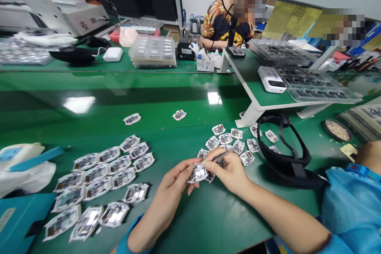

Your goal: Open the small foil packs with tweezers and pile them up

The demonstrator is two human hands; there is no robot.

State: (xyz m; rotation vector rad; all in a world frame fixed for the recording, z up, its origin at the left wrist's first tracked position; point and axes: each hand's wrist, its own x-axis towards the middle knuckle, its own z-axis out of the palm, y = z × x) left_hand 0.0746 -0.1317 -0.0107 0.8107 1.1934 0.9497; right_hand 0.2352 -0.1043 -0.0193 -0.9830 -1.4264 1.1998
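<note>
Both hands — left hand (171,182), right hand (228,172) — pinch one module (198,173).

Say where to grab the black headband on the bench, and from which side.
Probably its thick near section, from above: the black headband lies flat as an open loop, so fingers can wrap that bar, clear of the small parts.

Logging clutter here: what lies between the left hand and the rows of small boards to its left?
Nothing; the head view shows only bare green mat between the left hand, which pinches one board, and the rows.
</note>
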